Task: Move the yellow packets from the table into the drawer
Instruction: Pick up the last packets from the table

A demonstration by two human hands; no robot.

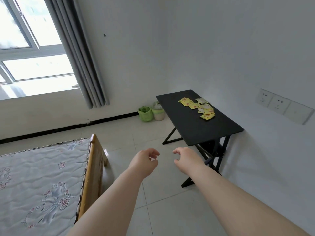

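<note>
Both hands were out over the floor, short of the black worktop (190,120). Left grip (144,160) and right grip (187,159) were loosely curled, empty. Yellow packets (198,107) lay scattered on the worktop's far half, near the wall.

The bench (190,123) at the right is black, top and legs alike. The packets (198,107) on it are yellow with red print; a few show pale. The mattress (39,181) at near left is white, quilted, with red hearts. The curtain (80,53) is grey, the bins (150,113) green, the floor (162,201) pale tile.
</note>
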